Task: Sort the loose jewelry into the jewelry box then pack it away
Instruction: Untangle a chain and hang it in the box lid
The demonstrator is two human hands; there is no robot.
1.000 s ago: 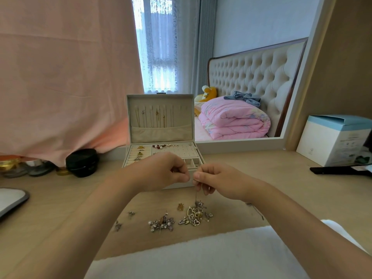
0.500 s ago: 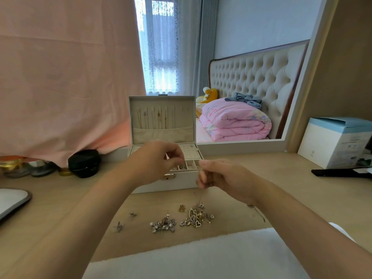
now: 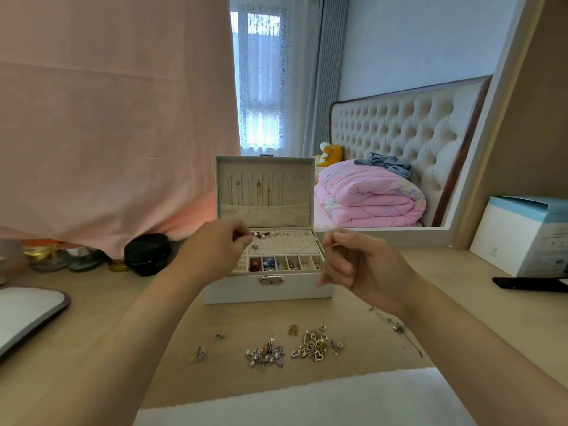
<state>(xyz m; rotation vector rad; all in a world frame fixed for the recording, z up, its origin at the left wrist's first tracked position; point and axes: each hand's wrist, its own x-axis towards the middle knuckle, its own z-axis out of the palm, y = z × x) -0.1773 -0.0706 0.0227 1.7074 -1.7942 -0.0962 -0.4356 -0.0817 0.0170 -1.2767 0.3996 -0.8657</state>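
Hands (image 3: 215,250) parted, raised over jewelry box (image 3: 270,290)

Soft window (image 3: 261,84) daylight, wide-angle distortion

Matt wooden table (image 3: 461,287), shiny metal jewelry (image 3: 310,348), matt fabric-lined jewelry box (image 3: 267,292)

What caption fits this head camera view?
Sorting underway: left hand and right hand raised at an open jewelry box, loose jewelry scattered on the desk before it.
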